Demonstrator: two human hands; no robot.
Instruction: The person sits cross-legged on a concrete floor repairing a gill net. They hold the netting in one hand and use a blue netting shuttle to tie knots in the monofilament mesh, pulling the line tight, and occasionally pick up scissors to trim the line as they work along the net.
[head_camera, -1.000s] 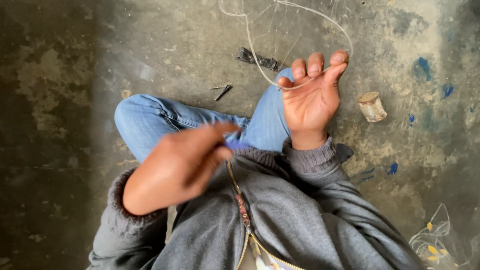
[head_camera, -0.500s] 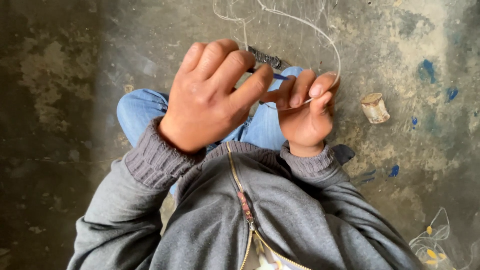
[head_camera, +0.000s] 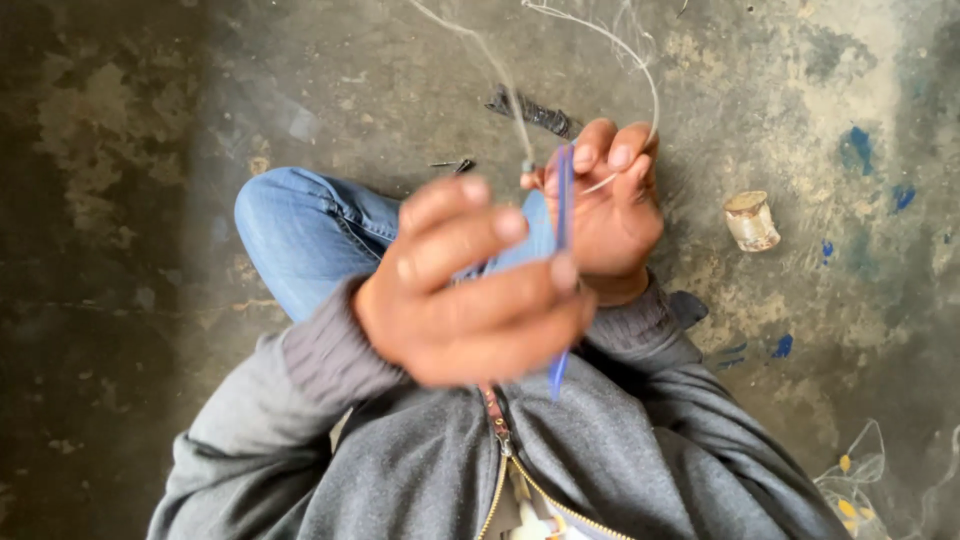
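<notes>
My left hand (head_camera: 470, 290) is raised in front of my chest, blurred, with its fingers closed on a thin blue stick (head_camera: 562, 260) that stands nearly upright. Just behind it, my right hand (head_camera: 605, 210) pinches a pale thin thread (head_camera: 640, 60) between thumb and fingers. The thread loops up and out of the top of the view. The upper tip of the blue stick lies close to the right hand's fingertips. I sit on the floor in a grey zipped jacket, with a blue-jeaned knee (head_camera: 300, 225) bent to the left.
A stained concrete floor (head_camera: 150, 150) with blue paint spots surrounds me. A small whitish spool (head_camera: 750, 220) stands to the right. A dark scrap (head_camera: 530, 110) lies beyond my hands, and a clear plastic wrapper (head_camera: 860, 480) rests at lower right.
My left hand rose from my lap to meet the right hand, then drew back towards my chest with the blue stick upright. The right hand stayed put holding the thread.
</notes>
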